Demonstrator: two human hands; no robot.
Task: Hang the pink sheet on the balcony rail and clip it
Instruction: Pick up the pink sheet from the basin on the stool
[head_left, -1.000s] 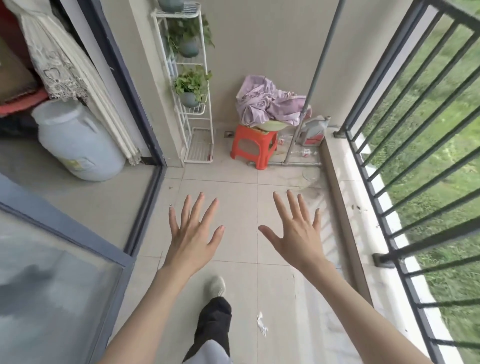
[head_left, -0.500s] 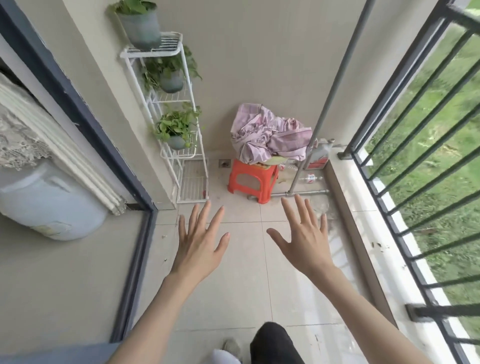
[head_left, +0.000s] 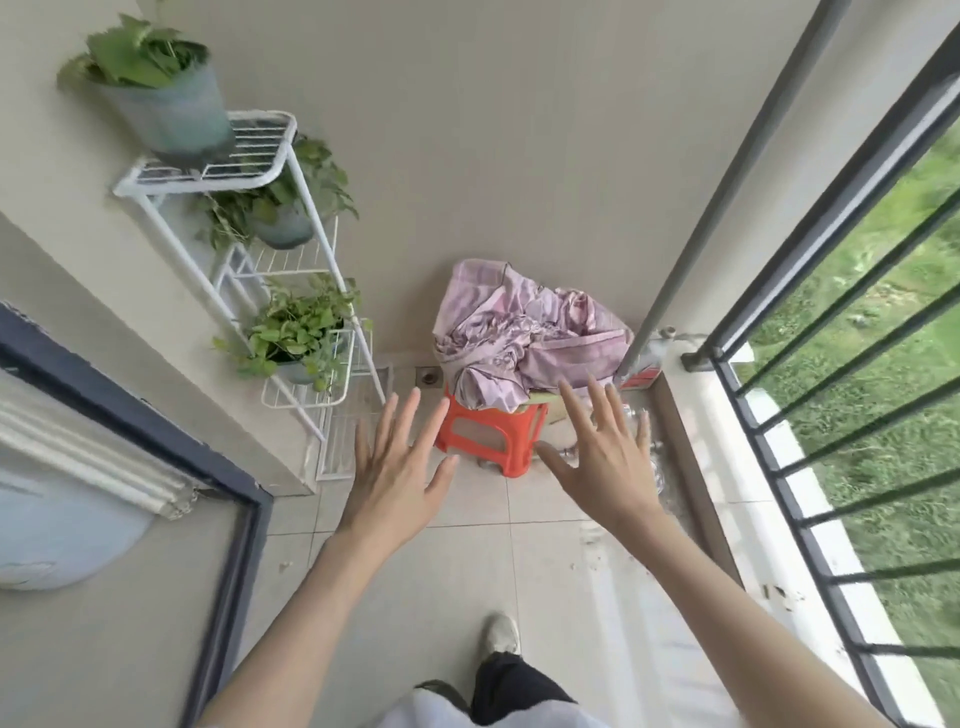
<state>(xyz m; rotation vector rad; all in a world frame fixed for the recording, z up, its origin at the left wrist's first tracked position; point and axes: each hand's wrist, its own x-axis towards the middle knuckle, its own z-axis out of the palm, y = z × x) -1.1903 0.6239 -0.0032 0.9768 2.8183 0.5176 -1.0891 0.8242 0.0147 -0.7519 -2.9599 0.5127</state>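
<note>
Taking the orange stool (head_left: 491, 434) at the end wall as the landmark, far to its left is a dark door frame (head_left: 156, 421), and behind it a pale blue barrel (head_left: 57, 540) is seen only in part. Between the door frame and the stool stands a white wire rack (head_left: 291, 244) against the wall, with three potted plants (head_left: 298, 332) on its shelves, one above the other. The left hand (head_left: 397, 470) is held out in the air, just left of the stool and nearer to the camera; its fingers are straight and spread, and it holds nothing. On top of the stool lies the pink sheet (head_left: 524, 338), crumpled in a heap, with a green basin edge showing under it. The right hand (head_left: 605, 462) is held out in the same way, with fingers spread and nothing in it; in this view its fingertips overlap the right side of the stool and the lower edge of the sheet, but I cannot tell if they touch. Just right of the stool a grey pole (head_left: 727, 176) rises at a slant from the corner. Farther right is the balcony rail (head_left: 841, 291) with dark bars, well apart from the sheet, and green grass beyond it. Below the stool in the view, on the tiled floor (head_left: 467, 571), one shoe (head_left: 501, 634) and a dark trouser leg are visible.
</note>
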